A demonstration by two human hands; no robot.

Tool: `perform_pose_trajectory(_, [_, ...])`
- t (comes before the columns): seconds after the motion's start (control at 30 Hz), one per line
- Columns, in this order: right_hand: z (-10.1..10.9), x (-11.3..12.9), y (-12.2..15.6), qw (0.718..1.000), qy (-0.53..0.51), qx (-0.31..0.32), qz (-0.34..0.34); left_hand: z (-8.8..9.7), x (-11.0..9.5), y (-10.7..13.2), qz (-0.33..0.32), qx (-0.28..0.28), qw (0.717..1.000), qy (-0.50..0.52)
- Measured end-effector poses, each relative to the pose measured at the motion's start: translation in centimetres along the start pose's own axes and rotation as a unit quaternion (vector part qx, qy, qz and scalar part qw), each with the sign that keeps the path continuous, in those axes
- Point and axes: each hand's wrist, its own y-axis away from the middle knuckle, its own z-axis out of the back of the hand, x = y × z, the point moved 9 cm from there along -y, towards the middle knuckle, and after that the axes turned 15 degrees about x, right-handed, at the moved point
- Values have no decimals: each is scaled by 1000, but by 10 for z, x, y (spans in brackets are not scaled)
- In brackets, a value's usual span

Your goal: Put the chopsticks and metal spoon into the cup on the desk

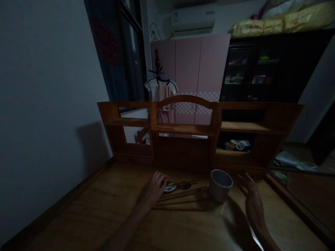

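Note:
My left hand [157, 184] rests low over the table with its fingers curled, at the left end of a small group of utensils. Beside its fingertips lies a white spoon with a blue pattern [170, 188]; whether something is pinched in the fingers is hard to make out. A dark utensil head [185, 185] lies further right. Several thin chopsticks [180, 201] are spread roughly side by side in front of these. A grey metal cup [221, 186] stands upright to their right. My right hand [251, 191] is right of the cup, apart from it, thumb and fingers spread and holding nothing.
Behind the utensils, a wooden shelf unit [183, 129] spans the back of the wooden table [104, 205]. A tied plastic bag [239, 144] sits in its right compartment. A white wall [52, 104] borders the left side; a raised wooden edge [293, 205] runs along the right.

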Motion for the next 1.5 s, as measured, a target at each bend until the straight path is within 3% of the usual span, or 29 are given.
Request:
perform_pose_trajectory(0.07, [5, -10, 0, 998, -4, -28, -52, -3, -3, -1, -4, 11, 1000, 0])
perform_pose_trajectory(0.23, [17, -15, -2, 991, 118, -61, -26, -5, -11, -3, -19, 15, 1000, 5])
perform_pose_trajectory(0.3, [24, -22, -1, 988, 126, -76, -51, -5, -13, -4, -21, 22, 1000, 4])
perform_pose_trajectory(0.5, [22, -41, -2, 989, 55, 12, -139, -1, -14, -4, -31, 7, 999, 6])
perform_pose_trajectory(0.63, [24, -56, 4, 975, 5, 9, -222, -1, -17, -4, -34, 11, 999, 10])
perform_pose_trajectory(1.07, [21, -52, 5, 978, 17, 17, -205, 2, -23, -4, -41, 13, 999, 8])
perform_pose_trajectory(1.3, [12, -63, 8, 969, -123, 29, -211, -7, -15, -3, -31, 31, 999, 21])
perform_pose_trajectory(1.5, [7, -66, 5, 969, -107, 56, -214, -18, -6, -1, 3, 57, 998, 34])
